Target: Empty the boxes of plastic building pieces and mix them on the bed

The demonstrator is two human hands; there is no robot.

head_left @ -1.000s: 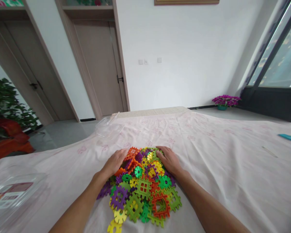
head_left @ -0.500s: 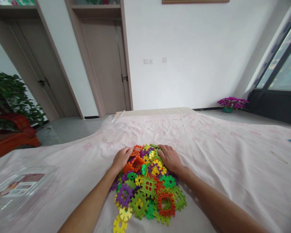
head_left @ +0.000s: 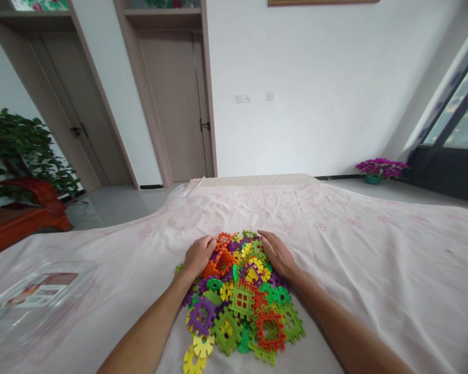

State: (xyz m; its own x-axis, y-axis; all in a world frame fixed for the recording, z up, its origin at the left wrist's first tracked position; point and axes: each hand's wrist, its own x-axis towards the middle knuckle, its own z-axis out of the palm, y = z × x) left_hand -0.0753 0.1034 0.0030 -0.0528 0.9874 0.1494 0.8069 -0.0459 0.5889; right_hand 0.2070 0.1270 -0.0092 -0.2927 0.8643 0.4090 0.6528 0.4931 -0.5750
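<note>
A heap of plastic interlocking building pieces lies between my hands, with green square pieces (head_left: 242, 300), an orange-red square piece (head_left: 270, 331), a purple square piece (head_left: 202, 315) and yellow notched discs (head_left: 203, 345) among them. My left hand (head_left: 200, 255) rests along the heap's left side, its fingers against orange pieces (head_left: 222, 262) and holding none that I can see. On the other side, my right hand (head_left: 278, 254) lies with fingers stretched forward beside green and yellow pieces. Several pieces overlap, so the lower ones are hidden.
A pale flowered cloth (head_left: 359, 270) covers the table. At the left sits a clear plastic container (head_left: 42, 296) with a label. More clear plastic (head_left: 187, 197) lies near the far left edge. A thin stick (head_left: 460, 259) is at the right.
The view has shifted slightly, moving the scene to the right. My right hand's fingers look straighter than before. A green piece now shows left of my left hand. The heap looks much the same.
</note>
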